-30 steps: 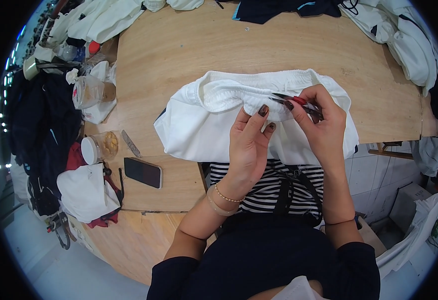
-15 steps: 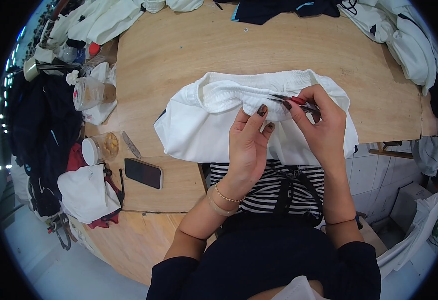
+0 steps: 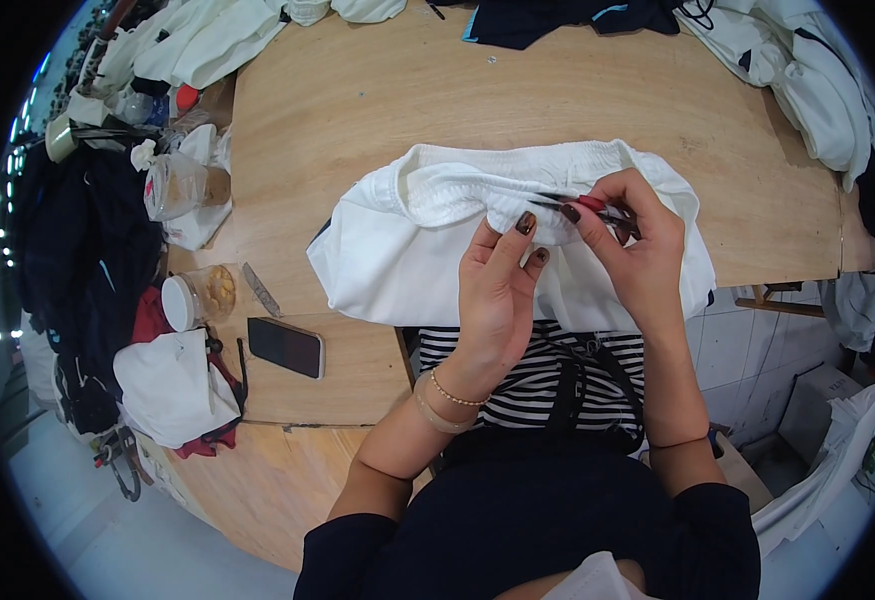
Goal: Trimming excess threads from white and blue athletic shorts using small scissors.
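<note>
A white garment (image 3: 398,265) with a gathered elastic waistband (image 3: 448,192) lies across the front of the wooden table. My left hand (image 3: 498,280) pinches a fold of that waistband between thumb and fingers. In my right hand (image 3: 638,245) is a small pair of scissors (image 3: 590,203) with red on the handle. Their dark blades point left, slightly parted, right over the pinched fold. Whether the blades touch the cloth, I cannot tell.
A phone (image 3: 288,347), a thin blade-like tool (image 3: 261,290) and a white-lidded jar (image 3: 198,298) sit at the left. Dark clothes (image 3: 88,230) hang past the left edge. White garments (image 3: 808,90) are heaped at far right, navy cloth (image 3: 568,18) at the far edge.
My right hand and the scissors have shifted slightly to the left. The left hand keeps its pinch on the waistband, and the garment stays put.
</note>
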The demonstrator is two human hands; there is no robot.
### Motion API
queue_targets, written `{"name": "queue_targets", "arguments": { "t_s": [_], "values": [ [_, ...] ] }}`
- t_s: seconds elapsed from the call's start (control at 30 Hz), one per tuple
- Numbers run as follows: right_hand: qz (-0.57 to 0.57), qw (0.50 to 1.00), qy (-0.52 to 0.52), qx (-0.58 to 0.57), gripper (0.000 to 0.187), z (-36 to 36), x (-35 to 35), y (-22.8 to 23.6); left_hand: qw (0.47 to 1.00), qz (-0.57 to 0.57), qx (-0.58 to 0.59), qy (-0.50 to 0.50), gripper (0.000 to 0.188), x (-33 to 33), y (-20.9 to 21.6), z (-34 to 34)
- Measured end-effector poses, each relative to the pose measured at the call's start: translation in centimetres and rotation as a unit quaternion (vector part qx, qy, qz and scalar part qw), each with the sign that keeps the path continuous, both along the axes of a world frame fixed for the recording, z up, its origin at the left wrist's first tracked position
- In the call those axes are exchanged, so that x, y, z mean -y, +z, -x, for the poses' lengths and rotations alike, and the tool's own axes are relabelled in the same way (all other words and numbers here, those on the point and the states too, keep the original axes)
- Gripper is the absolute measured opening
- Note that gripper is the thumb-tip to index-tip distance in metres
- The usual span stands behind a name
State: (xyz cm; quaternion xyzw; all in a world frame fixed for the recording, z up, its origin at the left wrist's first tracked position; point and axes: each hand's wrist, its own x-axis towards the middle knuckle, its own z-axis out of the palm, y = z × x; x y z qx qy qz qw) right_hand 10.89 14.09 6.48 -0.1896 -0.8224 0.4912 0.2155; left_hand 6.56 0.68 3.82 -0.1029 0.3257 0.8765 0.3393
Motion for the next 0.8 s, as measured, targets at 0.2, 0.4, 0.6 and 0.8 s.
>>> {"name": "queue_targets", "arguments": {
  "t_s": [0.2, 0.4, 0.6, 0.8],
  "values": [
    [0.105, 0.993, 0.015, -0.059, 0.019, 0.5, -0.2, -0.8, 1.000, 0.015, 0.026, 0.006, 0.018, 0.4, -0.8, 0.0],
    [-0.013, 0.995, 0.053, -0.082, 0.024, 1.9, 1.1, -2.9, 0.999, 0.035, -0.003, 0.012, 0.021, -0.2, -0.9, -0.3],
    [-0.272, 0.947, 0.099, -0.138, 0.024, 2.9, 1.1, -4.8, 0.997, 0.050, 0.036, 0.036, 0.004, -0.6, -2.3, -0.1],
    [0.116, 0.992, 0.011, -0.041, 0.007, 3.6, 0.6, -6.1, 0.975, 0.209, -0.047, -0.059, 0.010, 0.6, -2.3, 1.5]
  ]
}}
